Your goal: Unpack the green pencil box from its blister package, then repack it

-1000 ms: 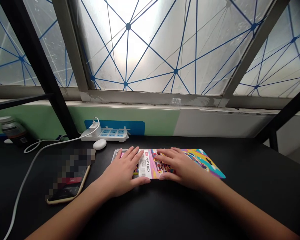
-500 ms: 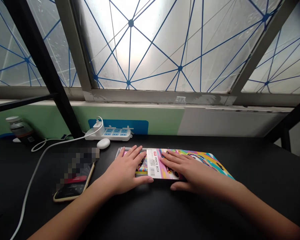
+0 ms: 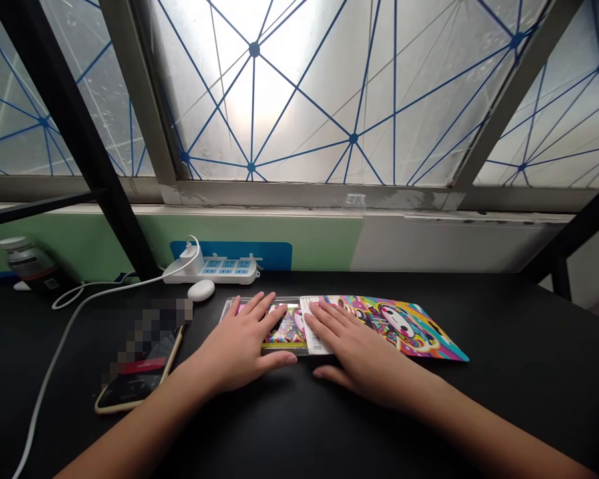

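Note:
A brightly printed pencil box [image 3: 293, 322] with a clear edge lies on the black desk. A colourful cardboard sleeve [image 3: 399, 322] with cartoon figures and a white label covers its right part and extends well to the right. My left hand [image 3: 244, 336] lies flat on the uncovered left end of the box, fingers spread and thumb along the near edge. Flat on the left part of the sleeve rests my right hand [image 3: 349, 342], its fingers stretched over the white label and its thumb apart on the near side. Both hands hide parts of the print.
A phone [image 3: 134, 382] in a pale-edged case lies left of my left forearm, partly blurred out. Behind it are a white rounded case [image 3: 200, 290], a white power strip [image 3: 224, 269] with a plugged-in charger, and a long white cable [image 3: 54, 372]. A bottle [image 3: 30, 266] stands far left.
The sleeve has slid a little to the right along the pencil box, baring more of its left part. My right hand now sits further left on the sleeve, over the label. The view has shifted slightly.

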`<state>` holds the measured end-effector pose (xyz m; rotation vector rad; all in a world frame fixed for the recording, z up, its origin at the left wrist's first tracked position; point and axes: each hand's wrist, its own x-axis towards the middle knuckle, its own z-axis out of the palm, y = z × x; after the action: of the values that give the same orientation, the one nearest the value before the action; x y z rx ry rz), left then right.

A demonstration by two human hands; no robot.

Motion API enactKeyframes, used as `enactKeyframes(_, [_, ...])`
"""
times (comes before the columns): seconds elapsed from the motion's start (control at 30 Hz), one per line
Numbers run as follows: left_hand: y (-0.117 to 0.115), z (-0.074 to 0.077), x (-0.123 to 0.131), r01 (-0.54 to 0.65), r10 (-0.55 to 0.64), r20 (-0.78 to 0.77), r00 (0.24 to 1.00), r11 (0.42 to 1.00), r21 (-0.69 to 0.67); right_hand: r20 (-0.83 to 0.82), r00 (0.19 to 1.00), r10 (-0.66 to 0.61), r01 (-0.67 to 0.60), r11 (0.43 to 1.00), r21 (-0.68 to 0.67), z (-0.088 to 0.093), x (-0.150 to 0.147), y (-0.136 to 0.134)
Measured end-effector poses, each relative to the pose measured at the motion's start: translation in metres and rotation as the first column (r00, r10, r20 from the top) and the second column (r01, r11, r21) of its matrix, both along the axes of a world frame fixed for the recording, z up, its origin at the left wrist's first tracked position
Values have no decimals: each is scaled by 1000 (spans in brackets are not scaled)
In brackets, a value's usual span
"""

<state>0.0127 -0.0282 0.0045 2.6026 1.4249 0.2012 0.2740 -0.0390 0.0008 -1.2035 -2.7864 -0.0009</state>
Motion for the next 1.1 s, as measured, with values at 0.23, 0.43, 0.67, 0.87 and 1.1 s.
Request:
enactKeyframes(0.23, [1, 8, -6, -16, 19, 40, 999, 998, -64, -24, 996, 87, -86, 995, 42, -2, 12, 14])
enactKeyframes(0.43, [5, 16, -13, -110, 113, 22, 993, 986, -123, -48, 996, 75, -75, 997, 6, -1, 25, 21])
enactKeyframes(0.67, [6, 15, -14, -137, 138, 1, 990, 987, -81, -105, 994, 39, -42, 999, -31, 2, 41, 30])
enactKeyframes(0.87, [8, 15, -16, -148, 148, -4, 989, 987, -60, -115, 993, -10, -3, 994, -111, 8, 50, 31])
enactKeyframes(1.1, [14, 10, -21, -162, 163, 25, 986, 985, -51, -107, 991, -74, 64, 993, -96, 6, 70, 42])
